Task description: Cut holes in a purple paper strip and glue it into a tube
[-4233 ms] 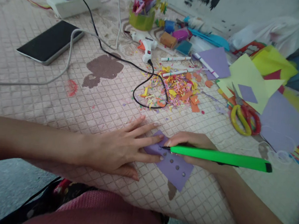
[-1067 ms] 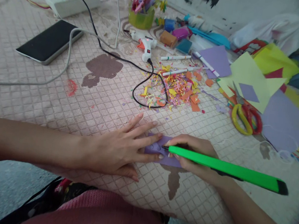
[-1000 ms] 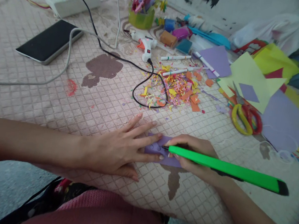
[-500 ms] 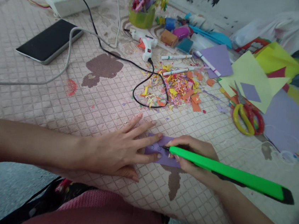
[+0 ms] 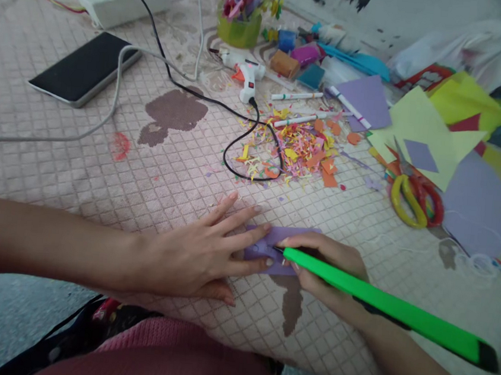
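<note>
My left hand (image 5: 201,254) lies flat with its fingers spread, two fingertips pressing on a small purple piece of paper or foam sheet (image 5: 288,236). Small curved marks show on the sheet between those fingers. My right hand (image 5: 332,264) is closed around the front of a bright green utility knife (image 5: 369,292). The knife's dark tip points left and touches, or nearly touches, the purple sheet, close to my left fingertips. Its black rear end slants down to the right, above my right forearm.
Beyond my hands lie colourful scraps (image 5: 301,151), a looped black cord, a white glue gun (image 5: 246,79) and several markers. Scissors (image 5: 415,196) and coloured sheets (image 5: 418,124) are at right. A black tablet-like device (image 5: 86,69) and power strip (image 5: 117,3) sit at left.
The rear end of the green utility knife has swung slightly lower, while its tip stays at nearly the same spot on the purple sheet. My left hand has hardly moved.
</note>
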### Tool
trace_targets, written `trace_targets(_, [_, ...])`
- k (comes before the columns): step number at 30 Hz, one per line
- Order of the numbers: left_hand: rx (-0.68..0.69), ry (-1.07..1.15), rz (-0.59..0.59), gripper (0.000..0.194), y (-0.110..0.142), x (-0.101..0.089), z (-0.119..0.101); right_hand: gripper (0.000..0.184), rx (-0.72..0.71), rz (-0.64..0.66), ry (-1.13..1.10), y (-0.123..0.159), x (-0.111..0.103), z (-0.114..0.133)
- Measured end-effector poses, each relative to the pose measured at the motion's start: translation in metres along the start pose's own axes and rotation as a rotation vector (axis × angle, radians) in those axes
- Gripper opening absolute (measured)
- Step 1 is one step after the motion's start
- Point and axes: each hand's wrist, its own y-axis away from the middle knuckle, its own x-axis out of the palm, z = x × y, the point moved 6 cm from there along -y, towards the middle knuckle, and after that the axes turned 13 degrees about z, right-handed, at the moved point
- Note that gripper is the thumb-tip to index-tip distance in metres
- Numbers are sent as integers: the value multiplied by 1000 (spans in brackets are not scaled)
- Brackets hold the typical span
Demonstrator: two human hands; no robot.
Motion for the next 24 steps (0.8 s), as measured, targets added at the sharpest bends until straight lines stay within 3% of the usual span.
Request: trace_targets(24, [-17,20,-35,67,0,-2,-2,22,-13,-8,-28,0,0,0])
